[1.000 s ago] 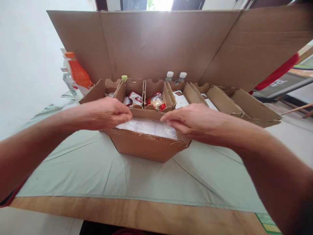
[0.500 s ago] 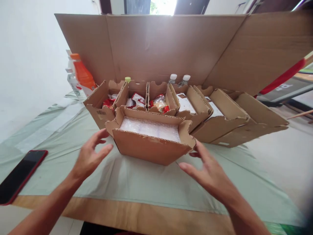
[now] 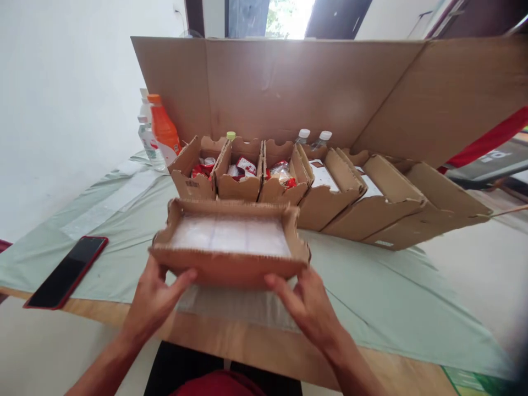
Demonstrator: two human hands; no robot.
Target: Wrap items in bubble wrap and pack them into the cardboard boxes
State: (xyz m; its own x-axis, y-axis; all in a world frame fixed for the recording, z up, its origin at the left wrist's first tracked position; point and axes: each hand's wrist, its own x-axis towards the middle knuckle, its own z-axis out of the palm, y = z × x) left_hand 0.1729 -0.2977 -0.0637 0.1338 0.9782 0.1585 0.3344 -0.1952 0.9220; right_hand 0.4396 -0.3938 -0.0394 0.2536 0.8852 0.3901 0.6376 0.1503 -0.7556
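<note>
Between my two hands is a small open cardboard box [image 3: 231, 267], tilted so that its inside faces me and raised off the cloth. Bubble wrap [image 3: 231, 234] fills the bottom of it. My left hand [image 3: 159, 289] grips its left end, thumb on the front wall and fingers behind the corner. At the right end my right hand [image 3: 307, 300] holds it in the same way. Behind stands a row of cardboard bins: the left bin [image 3: 192, 186] and its two neighbours hold snack packets [image 3: 243, 168], and others to the right hold white boxes [image 3: 324, 176].
A tall cardboard panel [image 3: 280, 88] stands behind the bins. An orange bottle [image 3: 164, 129] and clear bottles are at the left, with more bottle caps behind the bins. A phone [image 3: 68, 272] lies on the green cloth [image 3: 371, 286] by the table's front edge [image 3: 247, 341].
Both hands have closed on the box. It has come away from the bin row, towards me and to the left, and now tilts my way.
</note>
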